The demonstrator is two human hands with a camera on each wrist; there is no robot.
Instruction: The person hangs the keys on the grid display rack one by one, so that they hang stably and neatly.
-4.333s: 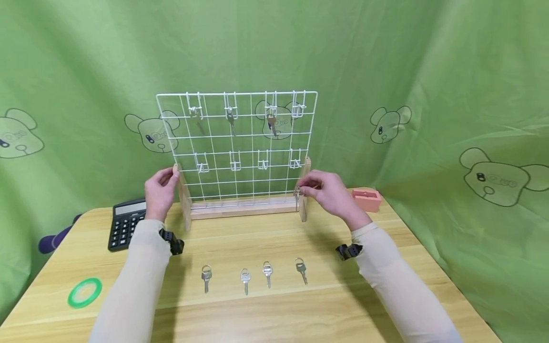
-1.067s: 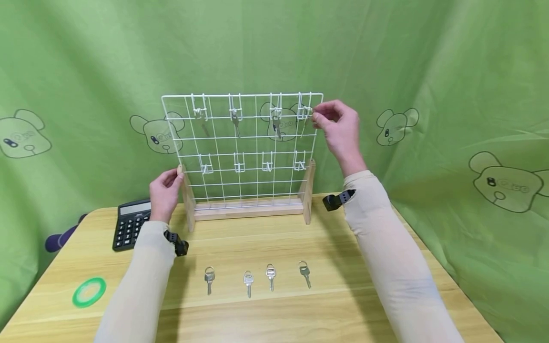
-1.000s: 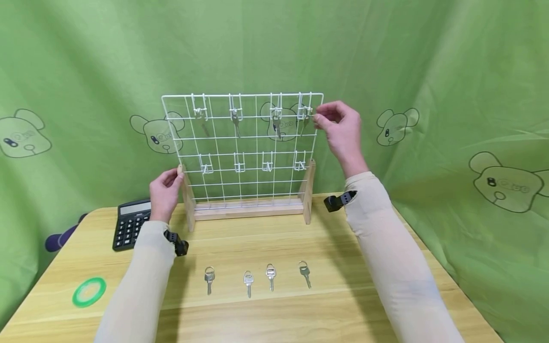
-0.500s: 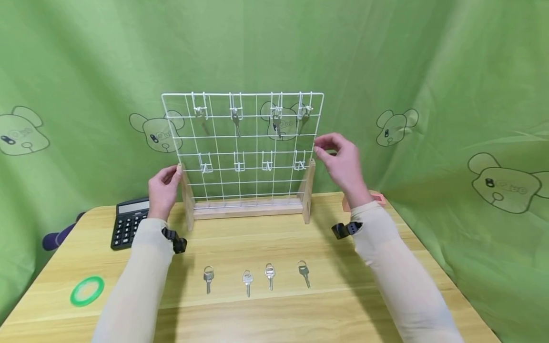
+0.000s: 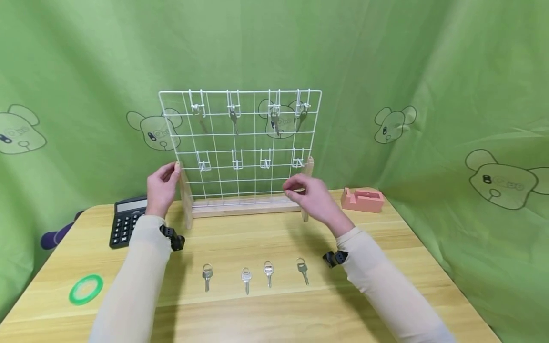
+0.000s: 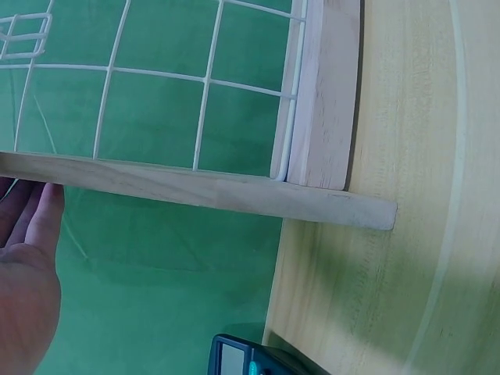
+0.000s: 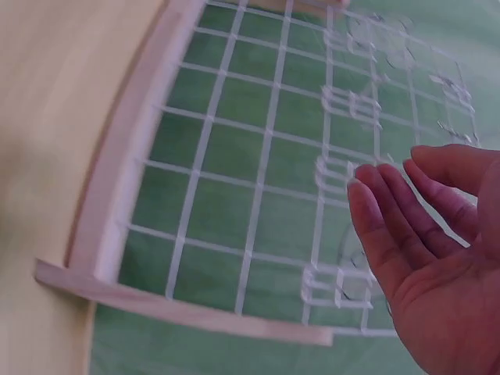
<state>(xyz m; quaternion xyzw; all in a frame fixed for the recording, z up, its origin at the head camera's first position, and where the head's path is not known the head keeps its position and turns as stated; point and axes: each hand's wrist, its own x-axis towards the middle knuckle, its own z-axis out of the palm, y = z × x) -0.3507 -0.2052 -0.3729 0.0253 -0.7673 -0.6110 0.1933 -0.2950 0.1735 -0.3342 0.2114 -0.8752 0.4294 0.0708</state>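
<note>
In the left wrist view, the left edge cut off the left hand point(image 6: 30, 289) and the bottom edge most of the calculator point(image 6: 262, 362). Blur softened the wire rack point(image 7: 260, 186) in the right wrist view, whose right edge cropped the right hand point(image 7: 437, 273).

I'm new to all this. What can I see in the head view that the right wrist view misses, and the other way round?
Only the head view: four keys lying on the table, the calculator, the green ring and the pink holder.

Only the right wrist view: a close look at the palm side of the right hand, with nothing held.

Both: the white wire rack, its wooden base, the table, the right hand and the green curtain.
</note>
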